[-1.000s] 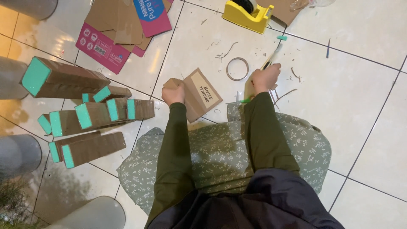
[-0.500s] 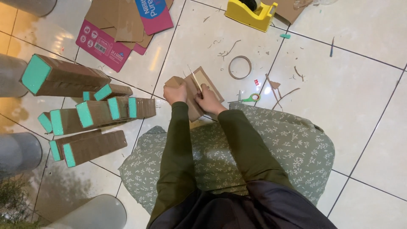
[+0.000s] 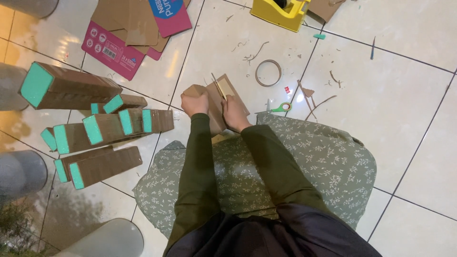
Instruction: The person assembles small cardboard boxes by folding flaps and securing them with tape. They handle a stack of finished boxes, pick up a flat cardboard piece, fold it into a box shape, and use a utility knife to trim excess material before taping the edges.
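Closest to the camera, two dark green sleeves reach forward over a green floral cloth [image 3: 323,162] that covers the person's lap and spreads onto the tiled floor [image 3: 404,85]. At the end of the sleeves both hands meet on a flat brown cardboard piece [image 3: 227,95] lying on the tiles just past the cloth's edge. The left hand [image 3: 195,103] is curled tight around the left corner of the cardboard, fingers folded over it and pinning it down. The right hand [image 3: 234,112] is clamped around a thin stick-like tool [image 3: 218,86], whose tip slants up and away across the face of the cardboard (whether it is a pencil or a blade is too small to tell). Just right of the right hand lie small green-handled scissors [image 3: 282,107], and a little beyond them some brown cardboard scraps [image 3: 314,97]. Farther out from the right hand, a thin tape ring [image 3: 268,73] rests flat on the tile. Well to the left of the left hand sits a cluster of long brown cardboard blocks with turquoise end faces [image 3: 95,128], some stacked across others. Beyond the left hand, flattened pink and brown packaging sheets [image 3: 128,33] are spread on the floor. Farthest of all, past the right hand, stands a yellow tape dispenser [image 3: 281,12].
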